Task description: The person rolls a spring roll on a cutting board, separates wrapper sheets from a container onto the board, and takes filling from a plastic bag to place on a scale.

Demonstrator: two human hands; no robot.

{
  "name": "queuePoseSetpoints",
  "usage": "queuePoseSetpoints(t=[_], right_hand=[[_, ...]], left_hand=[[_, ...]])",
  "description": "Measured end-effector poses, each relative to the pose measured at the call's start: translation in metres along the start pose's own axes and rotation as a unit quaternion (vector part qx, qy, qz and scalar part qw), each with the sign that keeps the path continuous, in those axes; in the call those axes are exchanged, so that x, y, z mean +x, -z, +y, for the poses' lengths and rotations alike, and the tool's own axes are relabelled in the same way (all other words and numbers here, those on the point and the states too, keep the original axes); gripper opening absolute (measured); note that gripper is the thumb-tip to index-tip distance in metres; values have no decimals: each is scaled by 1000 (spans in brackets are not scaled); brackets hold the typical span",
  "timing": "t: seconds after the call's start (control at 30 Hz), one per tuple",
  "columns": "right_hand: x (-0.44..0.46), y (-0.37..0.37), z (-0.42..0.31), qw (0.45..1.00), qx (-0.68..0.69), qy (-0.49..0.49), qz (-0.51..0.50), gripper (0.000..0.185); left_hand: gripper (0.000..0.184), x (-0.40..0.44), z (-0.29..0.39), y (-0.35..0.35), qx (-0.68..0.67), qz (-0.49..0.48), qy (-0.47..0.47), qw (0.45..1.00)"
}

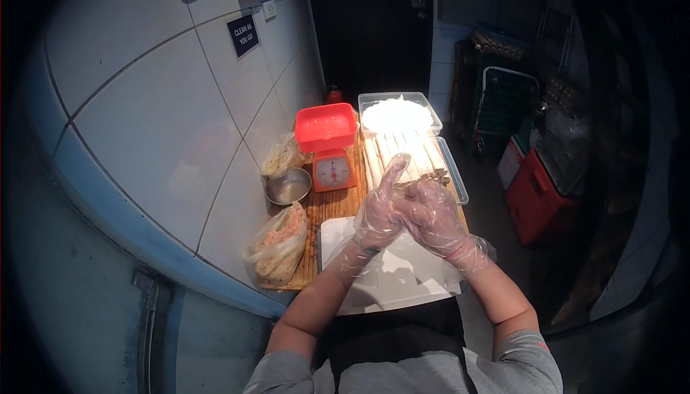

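Observation:
Both my hands wear clear, loose plastic gloves and meet above a white board or sheet [402, 279]. On my left hand [377, 214], one finger stretches upward; the others are partly covered by my right hand. The fingers of my right hand [437, 216] curl in against the left one, and what they pinch, if anything, is hidden. Just beyond the hands lies a row of long pale rolls [392, 153], brightly lit. Behind them a clear plastic tub [363, 101] holds a white, overexposed mass.
On the wooden table [314, 232] stand an orange kitchen scale [333, 170] with a red tray [325, 125], a metal bowl [289, 187], a bag of pinkish filling [282, 247] and another bag [282, 155]. A tiled wall borders the left. A red cooler box [539, 200] stands right.

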State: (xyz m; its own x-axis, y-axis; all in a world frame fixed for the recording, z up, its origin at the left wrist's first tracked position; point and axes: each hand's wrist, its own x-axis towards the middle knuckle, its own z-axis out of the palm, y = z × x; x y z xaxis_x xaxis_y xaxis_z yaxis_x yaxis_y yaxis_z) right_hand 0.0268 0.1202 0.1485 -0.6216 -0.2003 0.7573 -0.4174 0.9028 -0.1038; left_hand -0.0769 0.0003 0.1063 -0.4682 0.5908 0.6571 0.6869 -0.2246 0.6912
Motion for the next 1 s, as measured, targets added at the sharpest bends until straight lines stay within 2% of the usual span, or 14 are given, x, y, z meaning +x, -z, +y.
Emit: queuePoseSetpoints(t=[0.07, 0.17, 0.27, 0.37, 0.43, 0.47, 0.53, 0.6, 0.67, 0.73, 0.77, 0.87, 0.9, 1.0], right_hand=[[2, 0, 4, 1000, 0, 0, -21, 17], [4, 13, 22, 963, 256, -72, -46, 17], [-4, 13, 29, 899, 401, -166, 61, 20], [-3, 11, 15, 976, 201, -81, 9, 21], [-7, 5, 10, 997, 76, -25, -17, 25], [-8, 5, 10, 997, 71, -29, -31, 26], [-10, 4, 9, 995, 66, -37, -58, 29], [-20, 3, 27, 953, 282, -84, -68, 40], [-30, -11, 39, 878, 449, -162, -44, 52], [-47, -29, 35, 781, 563, -272, 11, 67], [-49, -35, 30, 804, 532, -258, -70, 80], [-57, -52, 13, 795, 525, -275, -126, 82], [-52, -47, 7, 763, 552, -314, -123, 76], [-39, -37, 2, 819, 455, -308, -167, 64]], left_hand=[[82, -1, 0, 0, -38, -4, 14, 999], [80, 2, 8, 4, -21, 15, -4, 1000], [80, 3, 16, 4, -59, 22, 65, 996], [78, 4, 11, 4, -47, 8, -8, 999], [77, 4, -1, -3, -92, 2, -47, 995], [76, 3, -5, -6, -124, 2, -64, 990], [75, 1, 8, -2, -135, -18, -17, 991], [73, 2, 18, 1, -130, -7, 13, 991], [69, 7, 23, 0, -111, 35, 24, 993], [64, 13, 30, 0, -145, 23, 57, 988], [61, 14, 35, 1, -147, 11, 77, 986], [52, 16, 49, 3, -130, -32, 142, 981], [44, 16, 47, -1, -211, 4, 102, 972], [52, 15, 43, 17, -303, -30, 217, 927]])
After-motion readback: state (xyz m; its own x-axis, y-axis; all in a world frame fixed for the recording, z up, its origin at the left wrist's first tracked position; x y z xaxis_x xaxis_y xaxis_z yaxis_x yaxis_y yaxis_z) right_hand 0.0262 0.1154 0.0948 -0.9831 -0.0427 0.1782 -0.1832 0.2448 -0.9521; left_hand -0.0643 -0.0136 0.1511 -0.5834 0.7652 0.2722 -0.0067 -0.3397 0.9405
